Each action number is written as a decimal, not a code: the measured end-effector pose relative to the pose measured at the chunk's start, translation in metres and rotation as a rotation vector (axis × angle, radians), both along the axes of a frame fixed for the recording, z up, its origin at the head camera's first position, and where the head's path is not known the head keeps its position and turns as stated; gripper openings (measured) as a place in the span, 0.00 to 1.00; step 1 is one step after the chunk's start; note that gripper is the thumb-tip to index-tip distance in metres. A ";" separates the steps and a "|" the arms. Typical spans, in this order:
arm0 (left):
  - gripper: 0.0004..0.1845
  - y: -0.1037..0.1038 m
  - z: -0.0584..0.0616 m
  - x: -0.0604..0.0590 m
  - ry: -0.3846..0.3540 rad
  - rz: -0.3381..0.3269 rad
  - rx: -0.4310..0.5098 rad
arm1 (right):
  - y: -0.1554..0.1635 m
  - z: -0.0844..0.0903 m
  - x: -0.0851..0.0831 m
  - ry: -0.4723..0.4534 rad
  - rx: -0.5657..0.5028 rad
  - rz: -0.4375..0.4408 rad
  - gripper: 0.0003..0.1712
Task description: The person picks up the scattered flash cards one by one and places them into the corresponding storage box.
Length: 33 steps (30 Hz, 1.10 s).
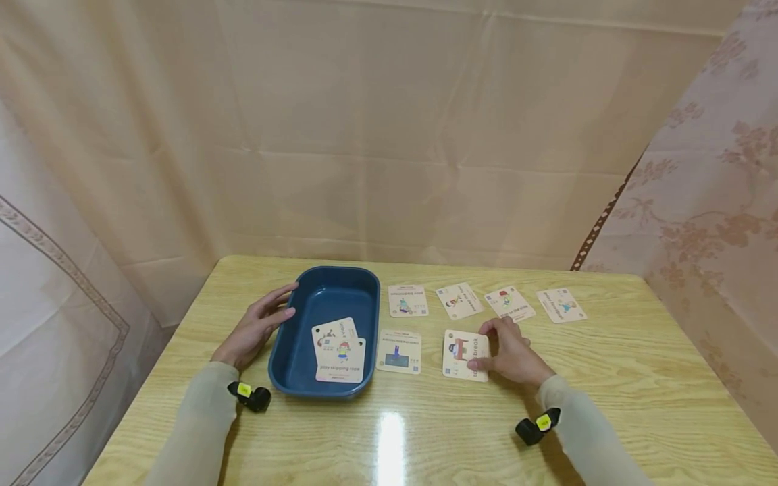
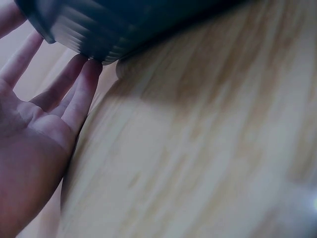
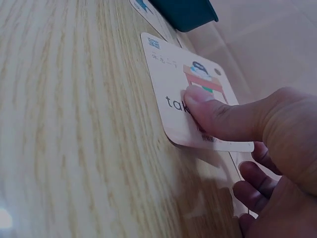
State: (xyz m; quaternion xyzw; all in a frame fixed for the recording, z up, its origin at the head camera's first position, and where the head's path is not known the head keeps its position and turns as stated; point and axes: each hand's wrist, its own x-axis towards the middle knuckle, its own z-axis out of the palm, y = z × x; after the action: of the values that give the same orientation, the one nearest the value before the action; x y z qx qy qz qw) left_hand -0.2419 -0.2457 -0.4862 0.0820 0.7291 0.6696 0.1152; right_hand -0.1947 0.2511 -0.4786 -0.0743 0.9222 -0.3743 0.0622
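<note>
The card lies near the table's middle, its right edge lifted and pinched by the right hand, thumb on top. Left of it sits another card, then the blue tray holding two cards; the left hand, fingers straight, touches the tray's left wall. Four cards line the far side.

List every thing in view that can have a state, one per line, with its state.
left hand: fingers straight, touching the tray's left wall.
right hand: thumb on top, fingers underneath, its grip pinching a card.
pinched card: face up, one edge lifted off the table.
blue tray: upright, holding two cards.
cards in tray: face up, overlapping.
five other cards: flat, face up on the table.
</note>
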 end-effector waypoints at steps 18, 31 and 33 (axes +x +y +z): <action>0.34 0.000 0.001 0.001 -0.003 0.003 0.011 | 0.012 0.009 0.005 0.066 -0.126 0.090 0.13; 0.34 0.001 0.001 0.001 -0.011 0.009 0.009 | 0.018 0.024 0.008 0.160 -0.137 0.150 0.08; 0.34 0.001 0.002 0.002 -0.008 0.008 0.009 | 0.020 0.025 0.008 0.131 -0.149 0.153 0.07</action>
State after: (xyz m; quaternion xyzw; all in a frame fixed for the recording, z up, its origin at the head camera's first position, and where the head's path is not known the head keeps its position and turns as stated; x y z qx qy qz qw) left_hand -0.2404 -0.2449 -0.4846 0.0769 0.7260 0.6736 0.1153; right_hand -0.1863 0.2710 -0.4534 -0.1734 0.8855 -0.4304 0.0244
